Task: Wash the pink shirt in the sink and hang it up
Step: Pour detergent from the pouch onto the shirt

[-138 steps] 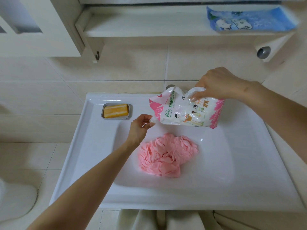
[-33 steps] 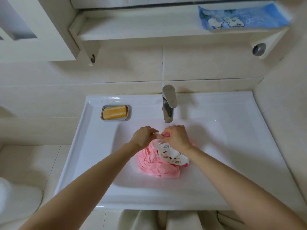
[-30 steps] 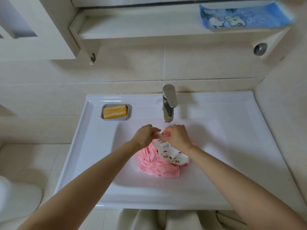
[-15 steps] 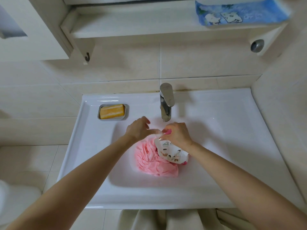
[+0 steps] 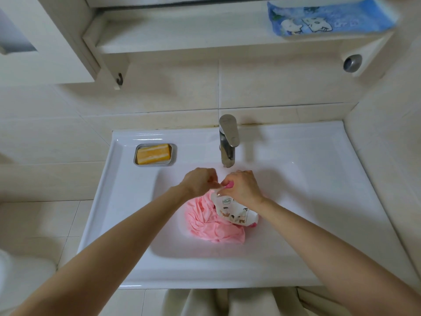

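**Head view: both hands on the detergent bag, over the shirt in the sink**

Your right hand (image 5: 241,187) curls its fingers round the top of the detergent bag (image 5: 234,212), gripping it by its pink corner. Your left hand (image 5: 200,184) sits just beside it, fingers bent, with the fingertips pinching the same top edge; how much of the edge they hold is too small to tell. The bag's lower end rests on the pink shirt (image 5: 205,222), which lies crumpled in the basin of the white sink (image 5: 127,201), under and in front of your hands. The faucet (image 5: 227,142) stands just behind your hands, with no water visible from it. At the sink's back left, a metal soap dish (image 5: 173,153) holds an orange soap bar (image 5: 153,153). A blue patterned cloth (image 5: 328,18) lies on the shelf (image 5: 182,35) above.
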Motion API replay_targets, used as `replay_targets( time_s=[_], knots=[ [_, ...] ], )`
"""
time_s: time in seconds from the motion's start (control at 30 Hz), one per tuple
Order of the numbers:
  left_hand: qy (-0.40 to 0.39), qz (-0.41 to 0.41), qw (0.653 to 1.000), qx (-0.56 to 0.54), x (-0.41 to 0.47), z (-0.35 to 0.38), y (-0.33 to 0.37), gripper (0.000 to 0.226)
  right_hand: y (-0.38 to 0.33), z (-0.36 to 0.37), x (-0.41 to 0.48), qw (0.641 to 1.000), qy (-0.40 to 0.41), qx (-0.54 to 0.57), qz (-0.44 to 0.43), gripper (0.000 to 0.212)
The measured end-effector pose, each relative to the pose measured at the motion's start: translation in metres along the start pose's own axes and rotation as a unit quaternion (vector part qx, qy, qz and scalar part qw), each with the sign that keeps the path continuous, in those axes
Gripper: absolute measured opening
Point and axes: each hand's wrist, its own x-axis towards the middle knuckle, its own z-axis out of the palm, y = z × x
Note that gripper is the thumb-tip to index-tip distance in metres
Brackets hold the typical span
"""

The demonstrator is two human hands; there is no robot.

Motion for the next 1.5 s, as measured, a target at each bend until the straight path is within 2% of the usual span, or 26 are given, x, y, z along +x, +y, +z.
replay_targets(
  time_s=[0.07, 0.13, 0.23, 0.37, 0.5, 0.57, 0.6, 0.67, 0.7, 0.73, 0.8, 0.83, 0.9, 1.07, 1.27, 1.37, 1.5],
  knots=[
    [0.012, 0.014, 1.000, 0.014, -0.002, -0.005, -0.001, 0.044, 0.001, -0.001, 0.000, 1.000, 0.003, -0.002, -0.006, 0.028],
    [0.010, -0.037, 0.999, 0.002, -0.001, -0.005, 0.001, 0.057, -0.001, -0.002, 0.000, 1.000, 0.004, -0.003, -0.002, 0.031],
    [-0.018, -0.050, 0.998, -0.014, 0.001, 0.005, 0.004, 0.051, -0.002, -0.003, 0.000, 1.000, -0.004, -0.007, 0.001, 0.030],
    [0.012, 0.037, 0.999, -0.007, -0.004, 0.003, 0.001, 0.032, -0.002, -0.007, -0.002, 1.000, -0.019, -0.023, 0.002, 0.033],
    [0.072, 0.139, 0.988, 0.010, -0.014, 0.003, -0.009, 0.029, -0.010, -0.017, -0.003, 0.999, -0.032, -0.024, -0.004, 0.031],
    [0.092, 0.164, 0.978, -0.095, -0.023, 0.002, -0.023, 0.025, -0.020, -0.027, -0.001, 0.998, -0.044, -0.045, -0.021, 0.025],
    [0.096, 0.153, 0.964, -0.194, -0.028, 0.000, -0.031, 0.025, -0.026, -0.033, 0.001, 0.997, -0.042, -0.052, -0.028, 0.022],
    [0.137, 0.082, 0.907, -0.390, -0.039, -0.002, -0.049, 0.032, -0.042, -0.050, 0.010, 0.996, -0.020, -0.074, -0.049, 0.018],
    [0.170, 0.021, 0.885, -0.432, -0.041, 0.000, -0.060, 0.033, -0.051, -0.059, 0.016, 0.993, -0.003, -0.093, -0.069, 0.016],
    [0.197, -0.051, 0.884, -0.422, -0.039, 0.005, -0.071, 0.033, -0.061, -0.067, 0.024, 0.989, 0.011, -0.112, -0.092, 0.015],
    [0.198, -0.184, 0.909, -0.316, -0.034, 0.018, -0.095, 0.043, -0.080, -0.081, 0.042, 0.982, 0.030, -0.135, -0.125, 0.016],
    [0.177, -0.226, 0.917, -0.277, -0.033, 0.023, -0.103, 0.047, -0.088, -0.084, 0.054, 0.981, 0.037, -0.141, -0.130, 0.019],
    [0.141, -0.259, 0.921, -0.254, -0.033, 0.031, -0.111, 0.051, -0.102, -0.090, 0.074, 0.981, 0.054, -0.136, -0.128, 0.022],
    [0.121, -0.247, 0.931, -0.238, -0.036, 0.035, -0.112, 0.043, -0.122, -0.093, 0.115, 0.969, 0.046, -0.175, -0.165, 0.021],
    [0.118, -0.209, 0.944, -0.226, -0.035, 0.036, -0.117, 0.034, -0.136, -0.082, 0.162, 0.962, 0.001, -0.200, -0.183, 0.021],
    [0.110, -0.194, 0.951, -0.214, -0.032, 0.037, -0.118, 0.033, -0.143, -0.075, 0.184, 0.946, 0.018, -0.251, -0.203, 0.017],
    [0.086, -0.180, 0.958, -0.204, -0.023, 0.040, -0.118, 0.032, -0.135, -0.069, 0.205, 0.936, 0.076, -0.298, -0.171, 0.037]
  ],
)
